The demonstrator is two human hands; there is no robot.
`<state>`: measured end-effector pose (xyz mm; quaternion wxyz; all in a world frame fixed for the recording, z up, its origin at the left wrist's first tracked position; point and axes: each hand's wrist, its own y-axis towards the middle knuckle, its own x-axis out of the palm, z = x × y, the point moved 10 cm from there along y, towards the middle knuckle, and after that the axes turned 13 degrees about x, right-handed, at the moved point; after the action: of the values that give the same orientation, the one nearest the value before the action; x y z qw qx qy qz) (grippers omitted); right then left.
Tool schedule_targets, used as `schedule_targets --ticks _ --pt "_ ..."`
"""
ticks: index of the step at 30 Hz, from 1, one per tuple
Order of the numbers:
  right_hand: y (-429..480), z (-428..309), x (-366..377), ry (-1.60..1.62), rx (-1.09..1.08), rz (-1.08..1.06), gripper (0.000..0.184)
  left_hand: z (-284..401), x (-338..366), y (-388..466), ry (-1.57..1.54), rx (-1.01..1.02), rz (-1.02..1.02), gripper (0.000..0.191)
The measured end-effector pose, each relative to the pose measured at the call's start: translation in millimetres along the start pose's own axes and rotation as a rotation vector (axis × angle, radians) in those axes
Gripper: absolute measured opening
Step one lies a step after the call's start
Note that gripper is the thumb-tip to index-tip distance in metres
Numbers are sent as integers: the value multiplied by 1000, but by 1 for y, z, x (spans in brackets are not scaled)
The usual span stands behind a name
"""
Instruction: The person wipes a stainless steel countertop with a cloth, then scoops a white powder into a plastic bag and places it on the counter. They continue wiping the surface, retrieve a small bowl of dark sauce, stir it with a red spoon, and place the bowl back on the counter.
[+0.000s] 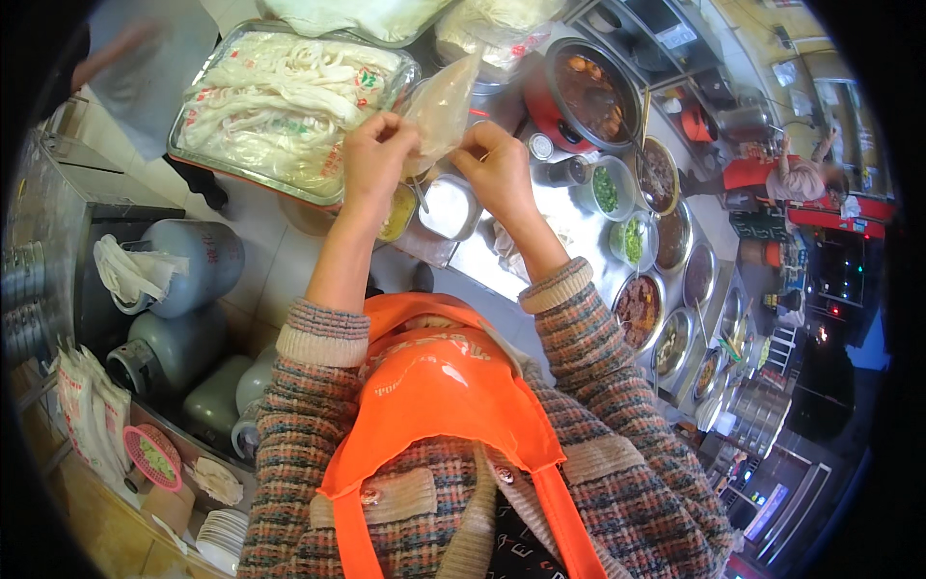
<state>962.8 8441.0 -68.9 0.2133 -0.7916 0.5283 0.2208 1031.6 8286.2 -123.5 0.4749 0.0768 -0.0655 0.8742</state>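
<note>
Between my two hands hangs a thin translucent plastic bag [447,101], its edge pinched on both sides. My left hand [381,148] grips one side with thumb and forefinger, close to the tray of white noodles [282,108] in plastic wrapping. On the other side, my right hand [493,163] holds the bag's edge the same way. Under my hands are a square container of white contents [447,208] and a small container of yellow contents [398,213]. I cannot tell whether anything is inside the bag.
A red pot of brown broth with eggs [589,94] stands at the upper right. Tubs of chopped greens [606,189] and several metal food basins [639,310] line the steel counter. Gas cylinders [192,268] stand at left. One person [796,177] is at the far right; another's arm [108,54] shows upper left.
</note>
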Motion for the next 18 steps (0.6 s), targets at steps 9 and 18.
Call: schedule_targets --ticks 9,18 --pt "-4 0 15 123 52 -115 13 -21 7 -1 -522 -218 102 4" --pt "14 18 16 86 114 -121 18 -12 -3 1 -166 -130 67 5"
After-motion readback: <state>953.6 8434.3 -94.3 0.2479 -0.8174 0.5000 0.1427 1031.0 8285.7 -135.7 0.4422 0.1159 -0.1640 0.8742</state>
